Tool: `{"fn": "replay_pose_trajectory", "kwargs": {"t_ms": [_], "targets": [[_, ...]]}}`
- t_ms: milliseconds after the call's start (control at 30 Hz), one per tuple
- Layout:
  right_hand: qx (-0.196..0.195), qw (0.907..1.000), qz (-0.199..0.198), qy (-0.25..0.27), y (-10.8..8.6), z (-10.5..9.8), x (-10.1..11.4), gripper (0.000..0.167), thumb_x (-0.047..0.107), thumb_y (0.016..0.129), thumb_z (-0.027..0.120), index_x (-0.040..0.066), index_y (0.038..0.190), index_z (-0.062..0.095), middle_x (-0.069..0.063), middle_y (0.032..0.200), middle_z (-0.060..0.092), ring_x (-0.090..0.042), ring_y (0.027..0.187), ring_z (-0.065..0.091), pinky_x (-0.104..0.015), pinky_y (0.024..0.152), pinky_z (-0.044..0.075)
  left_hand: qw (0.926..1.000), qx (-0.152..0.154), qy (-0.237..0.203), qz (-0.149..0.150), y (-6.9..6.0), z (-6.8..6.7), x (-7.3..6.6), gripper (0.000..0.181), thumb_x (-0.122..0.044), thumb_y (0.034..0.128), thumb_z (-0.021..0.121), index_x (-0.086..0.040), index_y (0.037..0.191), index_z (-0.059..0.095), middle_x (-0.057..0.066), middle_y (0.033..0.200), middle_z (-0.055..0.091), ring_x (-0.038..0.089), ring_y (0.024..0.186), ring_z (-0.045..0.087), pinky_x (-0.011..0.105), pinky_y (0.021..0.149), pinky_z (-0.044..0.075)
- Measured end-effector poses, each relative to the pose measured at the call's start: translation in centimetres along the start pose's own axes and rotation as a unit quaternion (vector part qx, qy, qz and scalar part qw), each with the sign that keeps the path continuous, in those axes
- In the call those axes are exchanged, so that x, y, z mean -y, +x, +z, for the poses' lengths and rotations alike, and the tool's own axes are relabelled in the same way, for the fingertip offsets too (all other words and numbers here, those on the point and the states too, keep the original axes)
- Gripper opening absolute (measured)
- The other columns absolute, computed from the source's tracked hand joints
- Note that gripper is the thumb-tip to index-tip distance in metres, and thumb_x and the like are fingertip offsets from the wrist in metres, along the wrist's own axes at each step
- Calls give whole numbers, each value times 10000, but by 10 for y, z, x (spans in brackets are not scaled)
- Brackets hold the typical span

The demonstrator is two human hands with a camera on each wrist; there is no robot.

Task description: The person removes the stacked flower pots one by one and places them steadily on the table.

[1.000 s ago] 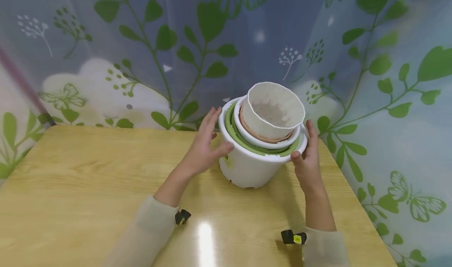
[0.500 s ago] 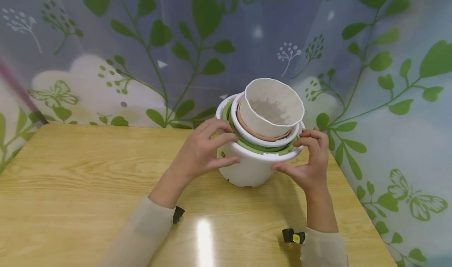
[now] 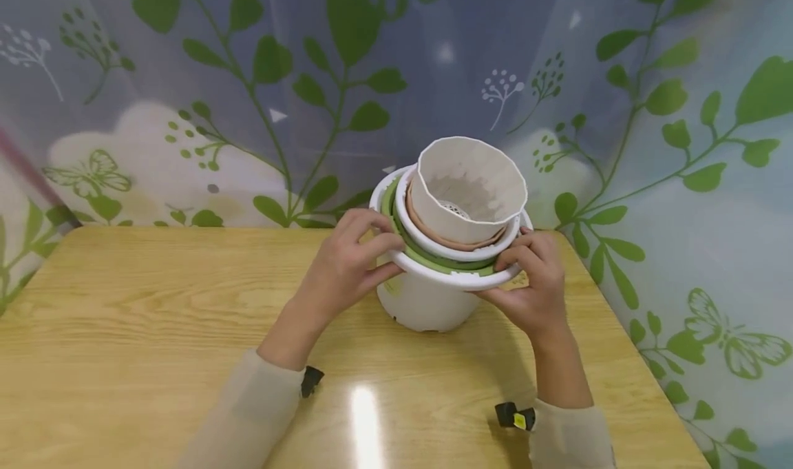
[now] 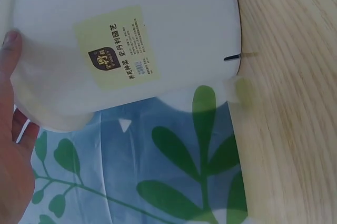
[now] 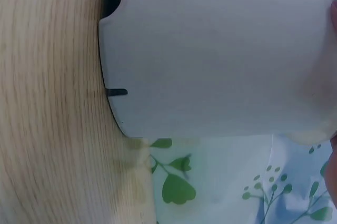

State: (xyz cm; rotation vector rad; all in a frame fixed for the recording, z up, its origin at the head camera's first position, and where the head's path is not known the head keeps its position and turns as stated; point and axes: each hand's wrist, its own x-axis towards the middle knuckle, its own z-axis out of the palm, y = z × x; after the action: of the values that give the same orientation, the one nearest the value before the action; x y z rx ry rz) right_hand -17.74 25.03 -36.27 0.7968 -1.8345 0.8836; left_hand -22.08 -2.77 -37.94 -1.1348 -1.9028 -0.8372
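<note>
Nested flower pots stand upright on the table: a large white flower pot [image 3: 427,307] outermost, then a green pot [image 3: 424,255], a smaller white pot [image 3: 458,253], a peach-coloured pot [image 3: 442,237] and, highest, a cream pot [image 3: 434,211] with a scalloped rim and drainage holes in its floor. My left hand [image 3: 343,266] grips the large pot's rim on the left, thumb below it and fingers over the top. On the right side my right hand [image 3: 535,286] grips the same rim likewise. A yellow label [image 4: 116,50] shows on the pot's wall in the left wrist view.
The wooden table [image 3: 155,331] extends left and toward me. Behind and to the right hangs a leaf-patterned curtain [image 3: 204,145], close to the pots. Small dark devices [image 3: 514,416] sit at both sleeve cuffs.
Both hands have gone from straighter fingers beside the large pot to curled fingers over its rim, thumbs beneath. The pots shift slightly left in the head view, as does the background.
</note>
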Motion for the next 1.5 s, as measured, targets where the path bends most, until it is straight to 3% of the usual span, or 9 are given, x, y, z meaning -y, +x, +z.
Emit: {"fn": "replay_pose_trajectory", "kwargs": {"t_ms": [100, 267, 700, 1033, 1500], "targets": [[15, 9998, -148, 159, 6, 5, 7, 578, 510, 747, 823, 25, 645, 525, -136, 730, 492, -313, 775, 422, -304, 833, 337, 9999, -62, 59, -51, -2, -7, 0, 251, -194, 758, 855, -120, 931, 688, 72, 1029, 593, 300, 1022, 546, 389, 955, 479], [106, 9991, -351, 195, 9, 12, 14, 572, 513, 774, 801, 41, 636, 508, -107, 710, 479, -287, 735, 402, -328, 779, 311, 9999, 5, 146, 40, -7, -22, -2, 206, -197, 774, 819, -136, 911, 676, 66, 985, 587, 300, 977, 529, 406, 878, 482], [437, 9980, -417, 195, -5, 29, 20, 546, 552, 752, 800, 98, 662, 509, -52, 738, 466, -249, 744, 379, -331, 758, 283, 9995, 203, 222, 46, -26, -55, -10, 171, -241, 780, 734, -142, 899, 664, 58, 968, 602, 296, 970, 511, 424, 918, 429], [448, 9964, -491, 533, -4, 45, 38, 519, 531, 773, 793, 113, 677, 502, -34, 752, 438, -222, 752, 357, -309, 758, 274, 9999, -33, 123, 106, -40, -79, -18, 156, -234, 791, 706, -114, 884, 666, 59, 966, 613, 297, 947, 509, 370, 886, 412], [393, 9965, -546, 497, -4, 53, 53, 498, 507, 800, 779, 108, 688, 502, -47, 763, 448, -244, 764, 394, -327, 766, 292, 9999, -84, 77, 71, -45, -90, -23, 182, -297, 868, 665, -115, 877, 664, 51, 946, 605, 291, 934, 505, 341, 862, 409]]}}
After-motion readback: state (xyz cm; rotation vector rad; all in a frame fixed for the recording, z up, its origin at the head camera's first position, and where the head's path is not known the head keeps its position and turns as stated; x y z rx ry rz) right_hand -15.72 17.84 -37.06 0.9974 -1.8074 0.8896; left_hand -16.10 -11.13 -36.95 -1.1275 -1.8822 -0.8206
